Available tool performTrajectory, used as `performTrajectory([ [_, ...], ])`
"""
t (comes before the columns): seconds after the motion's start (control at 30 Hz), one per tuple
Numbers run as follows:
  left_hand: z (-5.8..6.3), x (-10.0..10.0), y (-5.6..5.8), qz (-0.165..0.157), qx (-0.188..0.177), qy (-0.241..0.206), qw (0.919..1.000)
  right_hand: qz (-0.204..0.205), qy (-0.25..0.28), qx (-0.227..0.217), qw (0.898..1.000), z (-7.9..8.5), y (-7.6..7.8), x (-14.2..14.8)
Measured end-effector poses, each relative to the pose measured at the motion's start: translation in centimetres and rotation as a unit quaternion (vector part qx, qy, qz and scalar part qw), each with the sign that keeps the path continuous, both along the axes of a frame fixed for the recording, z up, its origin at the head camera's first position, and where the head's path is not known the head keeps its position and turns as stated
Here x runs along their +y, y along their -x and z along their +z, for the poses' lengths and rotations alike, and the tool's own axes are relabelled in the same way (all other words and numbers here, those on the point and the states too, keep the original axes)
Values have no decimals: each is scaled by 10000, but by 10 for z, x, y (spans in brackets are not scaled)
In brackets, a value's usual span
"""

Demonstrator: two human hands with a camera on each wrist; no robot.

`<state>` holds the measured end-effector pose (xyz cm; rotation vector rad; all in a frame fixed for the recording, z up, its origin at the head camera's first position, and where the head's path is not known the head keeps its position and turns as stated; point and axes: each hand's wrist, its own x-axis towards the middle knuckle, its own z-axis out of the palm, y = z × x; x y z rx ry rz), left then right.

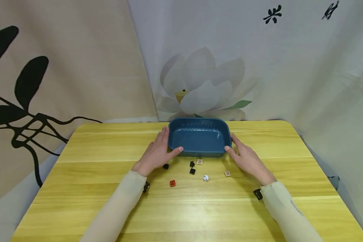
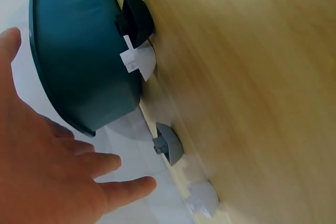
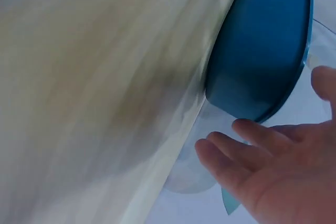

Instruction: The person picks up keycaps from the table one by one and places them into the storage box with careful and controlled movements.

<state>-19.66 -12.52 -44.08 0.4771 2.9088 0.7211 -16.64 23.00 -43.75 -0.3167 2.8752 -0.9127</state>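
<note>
A dark blue rectangular tray (image 1: 199,154) stands at the far edge of the table, between both hands. My left hand (image 1: 157,151) is spread at its left side, thumb by the front wall. On the other side, my right hand (image 1: 246,159) has its fingers along the right end and its thumb near the front right corner. Both wrist views show straight, parted fingers on the left hand (image 2: 47,166) and right hand (image 3: 283,161) around the tray ends. Small keycap-like pieces lie before the tray: black (image 1: 192,171), red (image 1: 172,183), white (image 1: 205,178) and pale (image 1: 228,173).
The wooden table (image 1: 187,215) reaches back to a printed cloth (image 1: 217,33) hanging close behind the tray. In the left wrist view, a grey piece (image 2: 168,144) and a white piece (image 2: 202,199) lie on the wood.
</note>
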Motion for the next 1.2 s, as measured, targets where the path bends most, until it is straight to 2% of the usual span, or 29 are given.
performTrajectory([
  [0.3,-3,7,8,110,6,160,9998,50,-561,207,9982,0,-29,10],
  [0.53,-4,7,8,124,-46,281,9995,756,-1050,924,9873,-10,-51,2],
  [0.8,-5,8,10,130,-124,357,9992,1481,-1299,1379,9707,-17,-57,-3],
  [0.97,-3,7,10,129,-182,346,9992,1872,-1111,1637,9622,-20,-57,-5],
  [1.2,-1,10,10,120,-238,562,9981,1877,-1103,1629,9623,-19,-58,-4],
])
